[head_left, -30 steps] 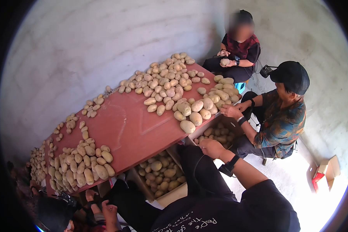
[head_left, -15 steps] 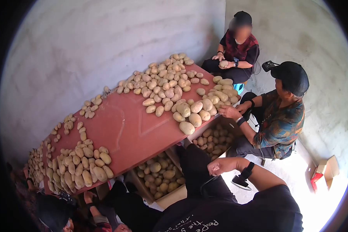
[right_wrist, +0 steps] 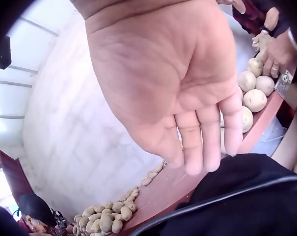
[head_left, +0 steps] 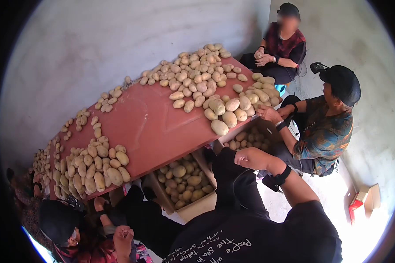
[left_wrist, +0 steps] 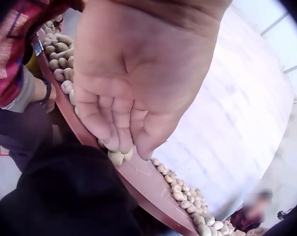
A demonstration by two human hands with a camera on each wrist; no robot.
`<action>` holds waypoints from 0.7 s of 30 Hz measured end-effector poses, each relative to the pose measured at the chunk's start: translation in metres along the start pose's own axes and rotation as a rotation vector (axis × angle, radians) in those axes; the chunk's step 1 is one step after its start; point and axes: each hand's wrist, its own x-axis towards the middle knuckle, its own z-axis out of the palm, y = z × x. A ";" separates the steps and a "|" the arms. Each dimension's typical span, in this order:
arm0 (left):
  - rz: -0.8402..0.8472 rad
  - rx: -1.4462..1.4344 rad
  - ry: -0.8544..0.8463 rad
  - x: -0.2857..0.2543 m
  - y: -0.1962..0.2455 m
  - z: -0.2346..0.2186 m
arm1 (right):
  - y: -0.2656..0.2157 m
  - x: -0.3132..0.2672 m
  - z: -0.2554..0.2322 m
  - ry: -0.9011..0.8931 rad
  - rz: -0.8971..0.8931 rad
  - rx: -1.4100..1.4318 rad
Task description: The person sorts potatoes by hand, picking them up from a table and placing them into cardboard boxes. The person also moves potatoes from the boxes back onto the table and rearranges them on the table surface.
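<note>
My right hand [head_left: 252,158], loosely bent and holding nothing, hangs over my knee near a box of potatoes [head_left: 250,139]. Its palm faces the camera in the right wrist view, fingers nearly straight. At the lower left of the head view my left hand [head_left: 123,239] is raised beside a neighbour; the left wrist view shows its palm with gently bent, bare fingers. Potatoes lie heaped on the red table [head_left: 151,127]: a large pile [head_left: 195,72] at the far right and another pile [head_left: 90,166] at the near left.
Under the table edge stands a cardboard box [head_left: 197,212] holding potatoes. A person in a patterned shirt [head_left: 324,127] sits at the table's right end, another person [head_left: 289,44] behind. A capped person [head_left: 63,223] sits at the left. An open carton [head_left: 372,199] lies on the floor.
My right hand drew back from the potato box, then rose slightly. My left hand dipped toward the bottom edge and came up again. The far person's hands have come together. The head view shifted.
</note>
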 end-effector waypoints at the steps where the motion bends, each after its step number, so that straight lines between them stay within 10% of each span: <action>1: -0.046 -0.069 -0.010 0.004 0.003 0.000 | 0.000 0.004 -0.001 -0.010 -0.035 -0.026; 11: 0.050 0.480 0.193 0.034 -0.034 -0.011 | 0.051 0.055 0.007 -0.001 0.255 -0.855; 21: 0.016 0.637 0.054 0.070 -0.034 -0.010 | 0.052 0.078 0.004 -0.228 0.181 -0.833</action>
